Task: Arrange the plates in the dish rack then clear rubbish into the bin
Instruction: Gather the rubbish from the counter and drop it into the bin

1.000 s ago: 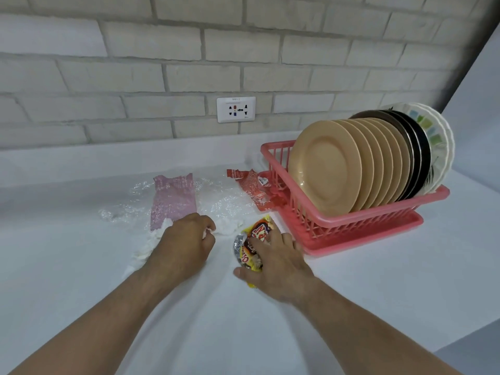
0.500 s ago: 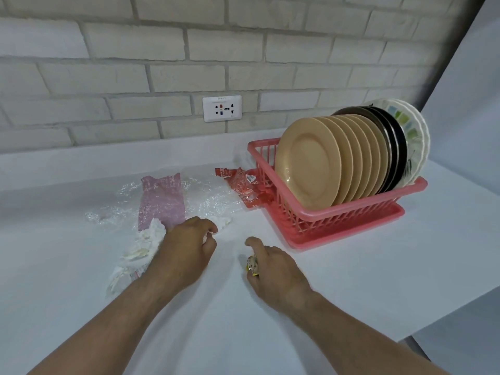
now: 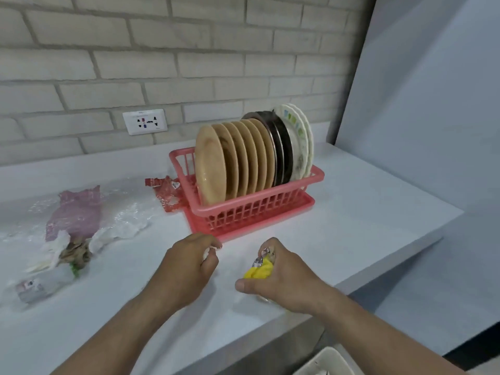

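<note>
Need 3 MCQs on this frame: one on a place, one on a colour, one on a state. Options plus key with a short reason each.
1. Where does the red wrapper lie?
A. on the counter against the dish rack's left end
B. inside the rack
C. in the right hand

2. What colour is the dish rack?
A. blue
B. pink-red
C. white

3. What is the state of the right hand?
A. open and flat on the counter
B. closed around a crumpled yellow wrapper
C. gripping a plate

Key: 1 A, the wrapper rests on the white counter beside the rack's left wall. 2 B, the rack's basket and tray are pink-red plastic. 3 B, the yellow wrapper with silver foil bulges out of the curled fingers; the left hand is likewise closed on a scrap of white.
</note>
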`<state>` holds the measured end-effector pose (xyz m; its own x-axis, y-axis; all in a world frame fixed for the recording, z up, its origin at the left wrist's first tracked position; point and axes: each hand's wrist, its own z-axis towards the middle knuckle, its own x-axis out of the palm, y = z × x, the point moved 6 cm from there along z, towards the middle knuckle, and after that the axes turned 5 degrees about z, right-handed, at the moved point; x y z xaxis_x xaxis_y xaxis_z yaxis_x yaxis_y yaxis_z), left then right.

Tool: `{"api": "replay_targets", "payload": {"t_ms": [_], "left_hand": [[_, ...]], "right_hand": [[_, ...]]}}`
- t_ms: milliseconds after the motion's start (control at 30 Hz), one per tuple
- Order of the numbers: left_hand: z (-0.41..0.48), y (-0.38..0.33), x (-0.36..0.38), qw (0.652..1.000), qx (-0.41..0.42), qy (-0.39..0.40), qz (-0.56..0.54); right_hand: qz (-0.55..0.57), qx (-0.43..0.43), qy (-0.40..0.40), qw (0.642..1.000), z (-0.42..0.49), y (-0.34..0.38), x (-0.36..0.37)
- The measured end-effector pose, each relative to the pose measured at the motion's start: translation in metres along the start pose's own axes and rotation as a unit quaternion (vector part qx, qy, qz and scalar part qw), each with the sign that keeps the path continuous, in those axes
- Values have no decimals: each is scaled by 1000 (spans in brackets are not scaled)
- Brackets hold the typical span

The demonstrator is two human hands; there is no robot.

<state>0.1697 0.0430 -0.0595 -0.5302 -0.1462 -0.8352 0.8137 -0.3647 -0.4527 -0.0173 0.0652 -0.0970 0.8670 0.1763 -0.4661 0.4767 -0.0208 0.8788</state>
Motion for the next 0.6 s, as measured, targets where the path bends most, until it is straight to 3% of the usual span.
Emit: {"api": "replay_targets", "payload": {"t_ms": [233,433,600], "left_hand": [[-30,-109,81,1000,0,17,-19],[-59,-174,130,998,-11,51,-35],[-73,-185,172,994,-24,91,-49]], "right_hand": [[14,-19,79,997,-58,-80,-92],[-120,16,79,990,-99,-156,-145],[-231,40,61,970,-112,-197,-161]]}}
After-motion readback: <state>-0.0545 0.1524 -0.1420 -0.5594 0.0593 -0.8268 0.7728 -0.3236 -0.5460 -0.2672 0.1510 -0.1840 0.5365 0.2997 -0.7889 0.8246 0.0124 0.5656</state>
